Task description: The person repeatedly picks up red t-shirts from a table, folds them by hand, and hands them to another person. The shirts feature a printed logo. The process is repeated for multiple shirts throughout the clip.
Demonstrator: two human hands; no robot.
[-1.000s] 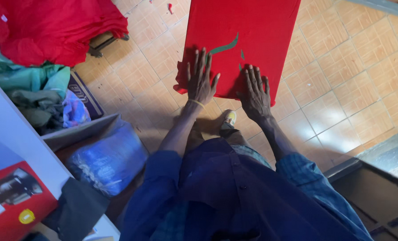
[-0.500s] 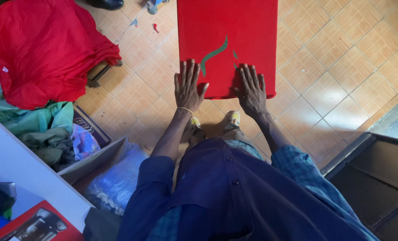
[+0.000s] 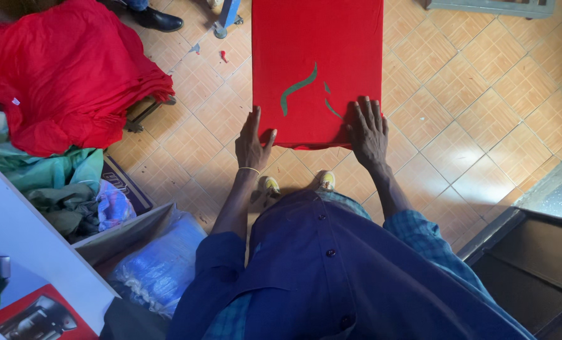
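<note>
Head view: tiled floor [image 3: 495, 113], with a red folded cloth [image 3: 318, 56] bearing green curved marks laid flat on it at centre, running from just beyond the person's feet to the far edge. A heap of red cloth [image 3: 67, 69] lies far left, green cloth [image 3: 54, 176] and a blue plastic-wrapped bundle [image 3: 155, 264] near left. The step in hand appears to be squaring and flattening the fold. By this reading, the next move calls for even pressure along the near edge. Both arms reach straight down, the body bent forward. Left hand [image 3: 252, 141] rests at the cloth's near-left corner, fingers extended, thumb on the fabric, gripping nothing. Right hand [image 3: 369, 135] lies palm-down on the near-right corner, fingers spread flat, holding nothing.
</note>
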